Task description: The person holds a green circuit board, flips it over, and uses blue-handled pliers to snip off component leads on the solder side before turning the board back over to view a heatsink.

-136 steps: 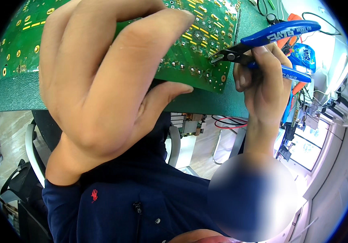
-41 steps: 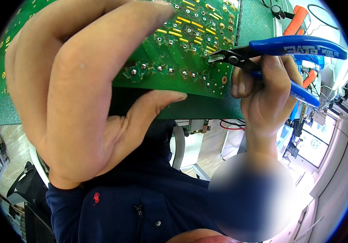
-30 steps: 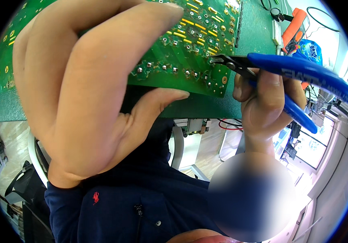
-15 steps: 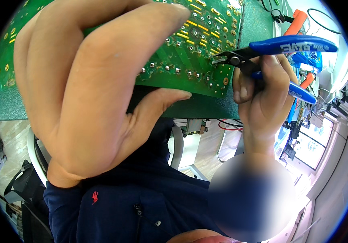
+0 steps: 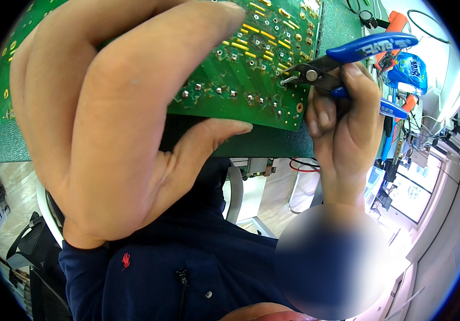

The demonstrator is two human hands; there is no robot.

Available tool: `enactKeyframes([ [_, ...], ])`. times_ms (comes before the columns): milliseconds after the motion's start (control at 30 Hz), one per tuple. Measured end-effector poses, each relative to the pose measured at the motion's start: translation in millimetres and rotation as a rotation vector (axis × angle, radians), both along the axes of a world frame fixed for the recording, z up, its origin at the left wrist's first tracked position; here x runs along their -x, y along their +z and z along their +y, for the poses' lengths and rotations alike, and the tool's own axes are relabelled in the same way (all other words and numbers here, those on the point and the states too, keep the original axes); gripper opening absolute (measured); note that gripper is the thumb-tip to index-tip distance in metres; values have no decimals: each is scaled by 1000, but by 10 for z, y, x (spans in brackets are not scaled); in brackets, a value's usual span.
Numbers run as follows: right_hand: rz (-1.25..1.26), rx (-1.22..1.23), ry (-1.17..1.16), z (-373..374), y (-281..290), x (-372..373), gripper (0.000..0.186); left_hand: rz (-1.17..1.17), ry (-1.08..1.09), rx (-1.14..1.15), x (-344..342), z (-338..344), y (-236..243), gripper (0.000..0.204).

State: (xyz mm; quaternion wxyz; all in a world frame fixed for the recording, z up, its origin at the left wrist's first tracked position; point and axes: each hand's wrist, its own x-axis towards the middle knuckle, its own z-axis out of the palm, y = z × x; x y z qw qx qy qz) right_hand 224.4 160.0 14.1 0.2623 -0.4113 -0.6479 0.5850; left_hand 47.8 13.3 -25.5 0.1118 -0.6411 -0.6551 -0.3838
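Observation:
A green circuit board (image 5: 230,77), dotted with solder joints and yellow strips, lies on the green work surface. My left hand (image 5: 117,101) arches over its left part, fingers curved and the thumb well apart from the index finger. The index fingertip is over the board; the thumb tip is just off its near edge. Whether the fingertips press on the board is hard to tell. In my right hand (image 5: 350,107) is a pair of blue-handled flush cutters (image 5: 311,75). Their jaws are parted, with the tips at the board's lower right area among the solder joints.
At the right stand a blue packet (image 5: 409,72) and orange-handled tools (image 5: 396,27), with cables nearby. Below the table edge are red and black wires (image 5: 305,164) and a chair frame (image 5: 233,195). A black bag (image 5: 26,238) is on the lower left.
The cutters' handle ends have swung up and to the left, while the tips stay at about the same spot. My left hand has shifted slightly left.

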Motion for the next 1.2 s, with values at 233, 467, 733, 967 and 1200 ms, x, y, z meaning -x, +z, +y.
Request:
enactKeyframes([
  [233,9,-348,153,58,-20,13,30,-44,21,18,-40,-1,37,71],
  [467,-11,-488,203,64,-11,-17,26,-13,10,5,-12,6,11,71],
  [733,17,-246,167,99,-38,-32,26,22,10,9,4,-4,24,70],
  [967,133,156,-31,63,-56,23,28,3,12,7,-16,-2,9,70],
  [1200,168,230,-59,69,-58,34,27,-47,42,12,-70,9,26,71],
])
